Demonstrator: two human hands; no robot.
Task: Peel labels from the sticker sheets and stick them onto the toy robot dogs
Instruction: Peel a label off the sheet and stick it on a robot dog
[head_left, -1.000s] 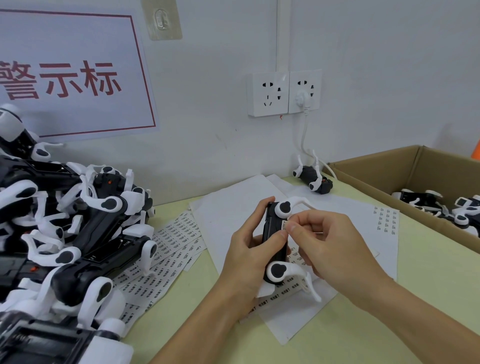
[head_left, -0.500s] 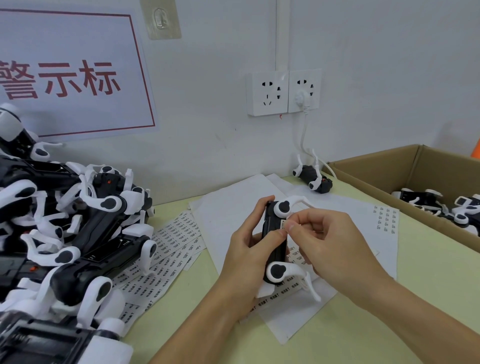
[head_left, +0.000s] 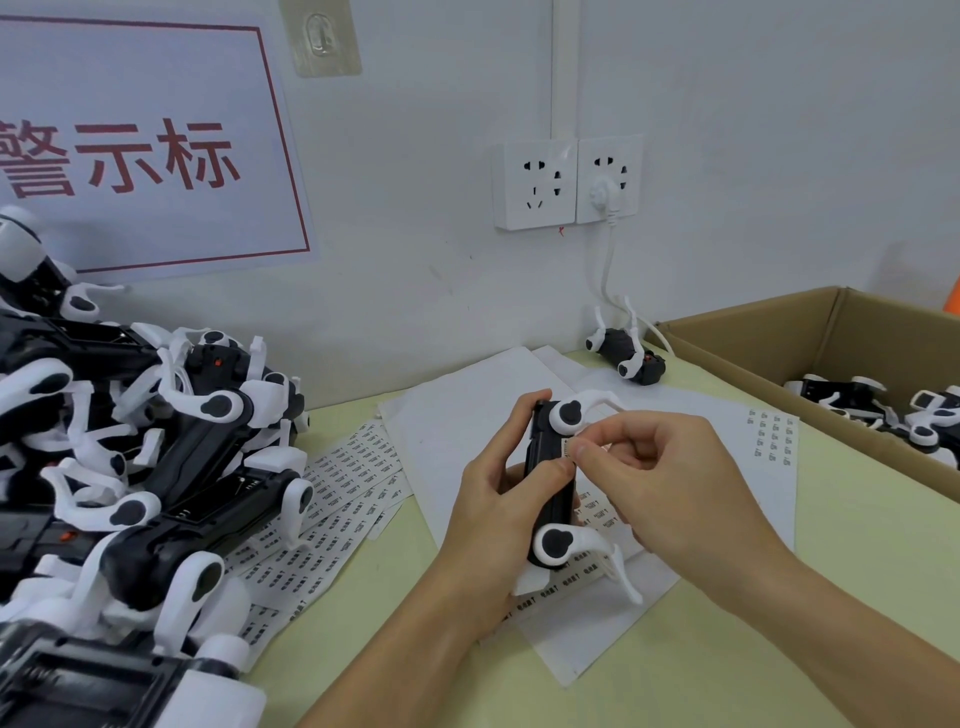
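My left hand (head_left: 498, 499) is wrapped around a dog (head_left: 551, 483), holding it up over the white sheets (head_left: 452, 431). My right hand (head_left: 660, 467) is right beside the dog, and its finger and thumb pinch a tiny label (head_left: 567, 448) against the dog's black side. The two hands are close together, almost touching.

I think this label is about half stuck on. It needs a good press next.

Left of the dog, a big pile (head_left: 130, 457) of dogs sits on the bench (head_left: 779, 649), and I guess those wait for labels. Between the pile and the dog lie sticker strips (head_left: 353, 478) with lots of labels left. Right of the dog, a box (head_left: 831, 364) holds a few dogs, maybe the finished ones. Behind the dog, one more small dog (head_left: 626, 356) lies by the wall.

My fingers hide most of the label, so I cannot read it. The pile and the box are cut off at the edges, so I cannot count the dogs.
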